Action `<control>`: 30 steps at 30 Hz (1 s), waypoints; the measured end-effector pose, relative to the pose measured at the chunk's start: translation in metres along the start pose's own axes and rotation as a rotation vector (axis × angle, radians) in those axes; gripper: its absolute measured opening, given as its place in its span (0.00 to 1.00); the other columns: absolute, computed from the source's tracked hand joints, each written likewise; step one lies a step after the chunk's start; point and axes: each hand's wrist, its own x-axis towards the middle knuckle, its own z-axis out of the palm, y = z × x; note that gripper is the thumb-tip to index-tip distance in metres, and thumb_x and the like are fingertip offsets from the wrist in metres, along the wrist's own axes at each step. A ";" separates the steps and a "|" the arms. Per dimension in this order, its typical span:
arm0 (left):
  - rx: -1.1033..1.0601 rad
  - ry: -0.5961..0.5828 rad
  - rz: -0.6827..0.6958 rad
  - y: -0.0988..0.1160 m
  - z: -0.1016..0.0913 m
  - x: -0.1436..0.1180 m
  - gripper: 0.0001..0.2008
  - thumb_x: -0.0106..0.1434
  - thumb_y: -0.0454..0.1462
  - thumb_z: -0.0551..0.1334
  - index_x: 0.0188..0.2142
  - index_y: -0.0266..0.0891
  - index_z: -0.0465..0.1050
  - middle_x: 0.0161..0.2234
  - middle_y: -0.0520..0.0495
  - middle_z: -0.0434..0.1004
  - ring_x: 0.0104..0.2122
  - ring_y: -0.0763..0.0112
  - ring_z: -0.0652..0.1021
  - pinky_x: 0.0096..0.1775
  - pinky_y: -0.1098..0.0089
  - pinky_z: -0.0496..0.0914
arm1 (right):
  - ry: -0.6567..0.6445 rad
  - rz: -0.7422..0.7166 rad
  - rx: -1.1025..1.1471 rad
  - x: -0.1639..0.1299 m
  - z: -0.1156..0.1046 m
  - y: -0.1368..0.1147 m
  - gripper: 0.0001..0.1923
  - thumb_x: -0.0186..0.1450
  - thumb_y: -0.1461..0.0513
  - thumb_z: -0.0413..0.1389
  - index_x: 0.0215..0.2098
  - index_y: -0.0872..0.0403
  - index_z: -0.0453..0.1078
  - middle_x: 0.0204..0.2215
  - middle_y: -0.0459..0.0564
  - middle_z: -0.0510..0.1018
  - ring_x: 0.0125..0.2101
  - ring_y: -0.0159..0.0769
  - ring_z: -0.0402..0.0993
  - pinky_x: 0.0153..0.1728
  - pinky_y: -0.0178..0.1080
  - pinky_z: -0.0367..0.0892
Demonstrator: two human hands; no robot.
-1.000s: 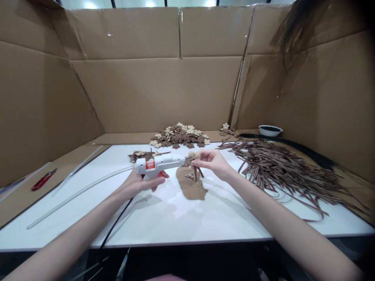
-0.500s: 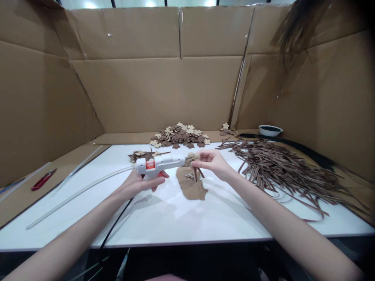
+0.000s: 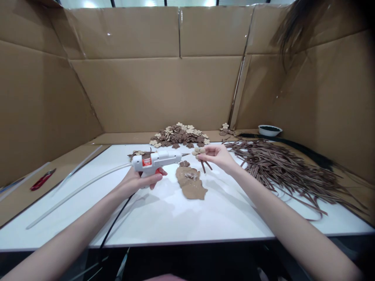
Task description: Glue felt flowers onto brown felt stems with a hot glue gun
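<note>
My left hand (image 3: 143, 180) is closed around the grip of a white glue gun (image 3: 159, 159), whose nozzle points right. A long glue stick (image 3: 79, 191) trails out of its back end. Between thumb and fingers, my right hand (image 3: 218, 157) pinches a beige flower cutout (image 3: 198, 151) with brown strips (image 3: 206, 167) hanging below it. A small gap lies between the nozzle tip and the flower. Under them on the white board rests a torn piece of cardboard (image 3: 190, 189) with glue residue on it. A brown flower cutout (image 3: 184, 164) lies at its far edge.
A heap of brown and beige flower cutouts (image 3: 180, 136) sits at the back. Brown strips (image 3: 281, 168) are piled on the right, near a white bowl (image 3: 270, 130) with dark contents. A red cutter (image 3: 43, 180) lies at left. Cardboard walls (image 3: 158, 89) surround the board.
My right hand has moved slightly right with the flower and strips, away from the nozzle. The glue gun has shifted a little left, opening a gap between them.
</note>
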 end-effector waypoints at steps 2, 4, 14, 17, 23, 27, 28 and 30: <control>-0.023 0.017 0.026 -0.003 -0.002 0.002 0.14 0.56 0.45 0.64 0.35 0.36 0.73 0.17 0.52 0.69 0.25 0.66 0.74 0.39 0.64 0.69 | 0.089 -0.039 -0.192 0.004 -0.010 0.004 0.16 0.48 0.56 0.66 0.30 0.58 0.75 0.29 0.53 0.80 0.29 0.40 0.77 0.33 0.40 0.72; -0.023 0.025 0.032 -0.007 -0.004 0.003 0.14 0.57 0.45 0.64 0.35 0.36 0.72 0.16 0.52 0.69 0.27 0.64 0.76 0.41 0.64 0.69 | 0.184 -0.097 -0.398 0.007 -0.020 0.009 0.13 0.49 0.56 0.64 0.26 0.58 0.74 0.25 0.52 0.79 0.26 0.39 0.75 0.29 0.38 0.70; 0.078 -0.048 -0.173 -0.026 -0.016 -0.014 0.18 0.55 0.48 0.65 0.36 0.36 0.75 0.36 0.43 0.80 0.26 0.68 0.75 0.31 0.68 0.70 | 0.280 -0.096 -0.588 0.012 -0.038 0.018 0.11 0.50 0.57 0.62 0.26 0.58 0.73 0.24 0.51 0.79 0.26 0.37 0.74 0.27 0.35 0.66; 0.128 -0.032 -0.215 -0.028 -0.016 -0.017 0.18 0.54 0.49 0.66 0.36 0.37 0.77 0.39 0.43 0.80 0.34 0.61 0.77 0.36 0.68 0.71 | 0.271 -0.092 -0.569 0.013 -0.037 0.020 0.11 0.50 0.57 0.62 0.26 0.58 0.74 0.24 0.51 0.79 0.25 0.36 0.73 0.27 0.35 0.66; 0.168 -0.054 -0.217 -0.028 -0.015 -0.018 0.19 0.53 0.50 0.65 0.37 0.37 0.77 0.39 0.44 0.80 0.40 0.56 0.77 0.41 0.66 0.71 | 0.206 -0.104 -0.536 0.013 -0.036 0.024 0.11 0.51 0.57 0.62 0.28 0.58 0.74 0.25 0.50 0.79 0.25 0.36 0.73 0.27 0.35 0.67; 0.158 -0.060 -0.204 -0.028 -0.015 -0.019 0.20 0.53 0.50 0.66 0.37 0.37 0.76 0.40 0.43 0.80 0.41 0.56 0.77 0.42 0.65 0.71 | 0.189 -0.096 -0.510 0.013 -0.034 0.024 0.11 0.51 0.57 0.62 0.28 0.57 0.75 0.25 0.50 0.79 0.25 0.36 0.74 0.28 0.35 0.68; 0.155 -0.061 -0.202 -0.028 -0.015 -0.019 0.20 0.53 0.50 0.66 0.37 0.37 0.76 0.40 0.43 0.80 0.41 0.56 0.77 0.42 0.65 0.71 | 0.180 -0.097 -0.503 0.013 -0.033 0.024 0.11 0.51 0.57 0.62 0.28 0.57 0.75 0.25 0.50 0.79 0.25 0.36 0.74 0.29 0.35 0.69; 0.142 -0.064 -0.198 -0.029 -0.014 -0.019 0.20 0.53 0.50 0.66 0.37 0.37 0.76 0.39 0.43 0.80 0.40 0.56 0.77 0.43 0.64 0.71 | 0.167 -0.107 -0.495 0.013 -0.033 0.024 0.11 0.51 0.57 0.62 0.28 0.57 0.75 0.26 0.51 0.80 0.25 0.36 0.74 0.29 0.36 0.69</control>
